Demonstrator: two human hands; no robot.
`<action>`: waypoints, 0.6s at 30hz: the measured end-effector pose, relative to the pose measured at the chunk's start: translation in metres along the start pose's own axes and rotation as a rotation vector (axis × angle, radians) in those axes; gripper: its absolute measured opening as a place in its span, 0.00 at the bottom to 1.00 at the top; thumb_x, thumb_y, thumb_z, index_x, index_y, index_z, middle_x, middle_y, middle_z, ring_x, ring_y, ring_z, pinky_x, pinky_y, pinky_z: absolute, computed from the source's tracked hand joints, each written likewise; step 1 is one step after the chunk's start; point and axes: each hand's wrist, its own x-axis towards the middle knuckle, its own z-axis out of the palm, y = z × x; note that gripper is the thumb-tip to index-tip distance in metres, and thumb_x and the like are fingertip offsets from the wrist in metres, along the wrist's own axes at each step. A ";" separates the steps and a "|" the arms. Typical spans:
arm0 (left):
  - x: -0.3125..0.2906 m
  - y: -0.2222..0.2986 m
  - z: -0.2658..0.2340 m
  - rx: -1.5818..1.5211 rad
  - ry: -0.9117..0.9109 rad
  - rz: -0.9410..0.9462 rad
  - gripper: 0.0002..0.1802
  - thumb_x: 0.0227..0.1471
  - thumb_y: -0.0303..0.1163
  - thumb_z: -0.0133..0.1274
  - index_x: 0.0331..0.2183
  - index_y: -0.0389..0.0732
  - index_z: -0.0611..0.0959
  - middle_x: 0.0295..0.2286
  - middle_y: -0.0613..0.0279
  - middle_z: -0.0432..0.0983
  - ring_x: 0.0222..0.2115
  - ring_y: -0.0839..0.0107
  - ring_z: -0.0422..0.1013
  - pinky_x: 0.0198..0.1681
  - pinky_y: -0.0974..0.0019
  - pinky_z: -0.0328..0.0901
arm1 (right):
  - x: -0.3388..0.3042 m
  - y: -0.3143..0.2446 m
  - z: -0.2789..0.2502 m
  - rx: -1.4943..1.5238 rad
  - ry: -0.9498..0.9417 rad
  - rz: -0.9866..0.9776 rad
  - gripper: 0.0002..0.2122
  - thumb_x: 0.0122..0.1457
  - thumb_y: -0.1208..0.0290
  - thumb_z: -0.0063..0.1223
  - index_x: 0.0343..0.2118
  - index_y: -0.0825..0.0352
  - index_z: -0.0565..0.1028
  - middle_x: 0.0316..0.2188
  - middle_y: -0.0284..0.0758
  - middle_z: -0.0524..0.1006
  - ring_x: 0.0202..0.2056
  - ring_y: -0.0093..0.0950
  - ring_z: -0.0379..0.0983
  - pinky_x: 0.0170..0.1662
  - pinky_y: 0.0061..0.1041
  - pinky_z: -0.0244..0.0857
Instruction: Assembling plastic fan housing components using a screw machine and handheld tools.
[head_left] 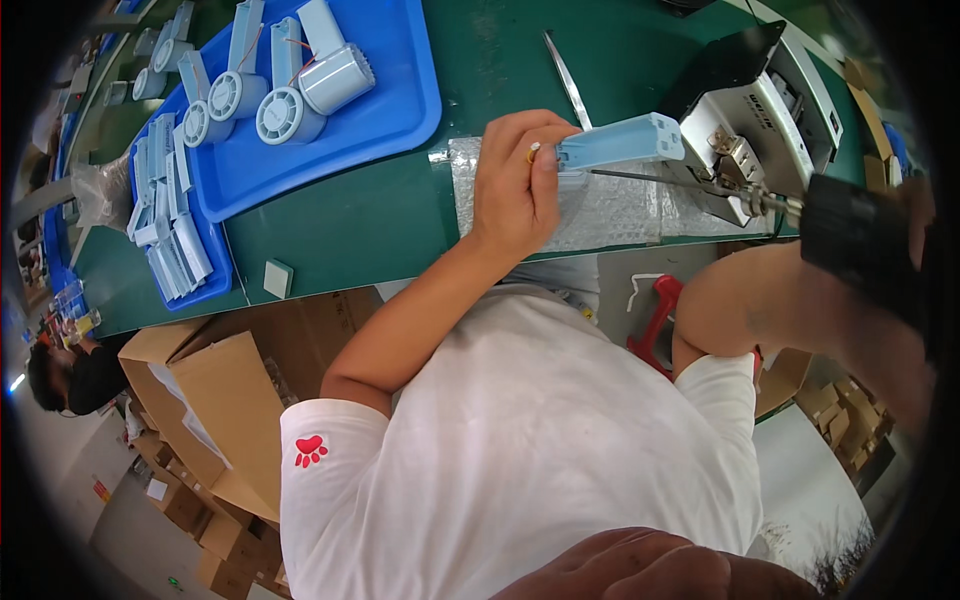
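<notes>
clock centred on the head view, 12 at the far side. at 9 to 10, a small blue tray (224, 278) heaped with narrow light blue parts (165, 190). next, a small pale square block (278, 279) on the green surface (370, 235), near its edge. at 10 to 11, a large blue tray (350, 165), carrying light blue round-headed units (237, 95) with straight handles, thin red wires showing.

just past 12, the left hand (515, 180), fingers pinching the left end of a light blue handle piece (625, 142). metal tweezers (568, 80) toward 1, lying beyond the hand. the handle piece itself at 1 to 2, pointing toward 2, above clear bubble wrap (615, 220).

at 2, a white and black machine (755, 125) on the surface. near 3, a black powered screwdriver (855, 235), long thin bit pointing toward the handle piece's near side; cannot tell whether the tip touches. at the rim, the right hand (918, 210), blurred, fingers wrapped round the screwdriver.
</notes>
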 end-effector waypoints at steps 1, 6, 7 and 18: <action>-0.001 0.000 0.003 -0.006 -0.005 0.000 0.11 0.59 0.25 0.43 0.36 0.37 0.82 0.38 0.56 0.74 0.40 0.56 0.68 0.44 0.58 0.63 | 0.024 0.015 -0.031 0.015 -0.012 0.006 0.31 0.65 0.39 0.36 0.45 0.72 0.61 0.35 0.46 0.68 0.18 0.30 0.67 0.14 0.25 0.65; -0.004 -0.001 0.005 0.000 -0.015 0.027 0.09 0.54 0.22 0.47 0.37 0.37 0.81 0.37 0.56 0.73 0.39 0.55 0.68 0.44 0.58 0.64 | 0.031 0.036 -0.040 0.128 -0.127 0.049 0.32 0.63 0.37 0.36 0.44 0.71 0.62 0.35 0.45 0.67 0.19 0.29 0.67 0.16 0.25 0.65; -0.004 -0.001 0.004 0.001 -0.010 0.025 0.09 0.54 0.22 0.47 0.37 0.37 0.81 0.37 0.56 0.73 0.39 0.55 0.68 0.44 0.58 0.64 | 0.027 0.036 -0.037 0.149 -0.150 0.058 0.32 0.62 0.37 0.36 0.44 0.71 0.62 0.35 0.44 0.67 0.19 0.29 0.67 0.16 0.25 0.64; -0.002 -0.002 0.005 0.000 -0.019 0.038 0.11 0.49 0.20 0.49 0.37 0.38 0.81 0.38 0.56 0.73 0.39 0.54 0.68 0.43 0.58 0.64 | 0.023 0.067 -0.043 0.374 -0.356 0.169 0.35 0.58 0.31 0.36 0.41 0.70 0.64 0.34 0.42 0.67 0.20 0.27 0.66 0.20 0.24 0.63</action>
